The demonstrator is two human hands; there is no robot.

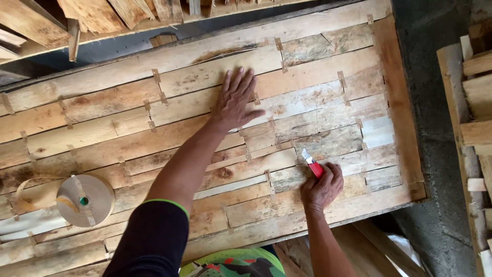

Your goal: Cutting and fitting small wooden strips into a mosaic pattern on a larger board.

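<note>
A large sheet of wood veneer strips (pixel 128 128), patched together with short bits of brown paper tape, lies across the work surface. My left hand (pixel 236 97) rests flat on it, fingers spread, near the middle. My right hand (pixel 322 187) grips a red utility knife (pixel 311 163), its blade tip touching a veneer strip toward the lower right of the sheet. A roll of brown paper tape (pixel 86 200) with a green core lies on the veneer at the lower left, a loose tail curling out to its left.
Rough planks (pixel 92 15) are stacked along the top edge. More boards (pixel 474 128) lean at the right, past a strip of grey concrete floor (pixel 435 169). The veneer sheet's right edge ends at a reddish strip (pixel 400 102).
</note>
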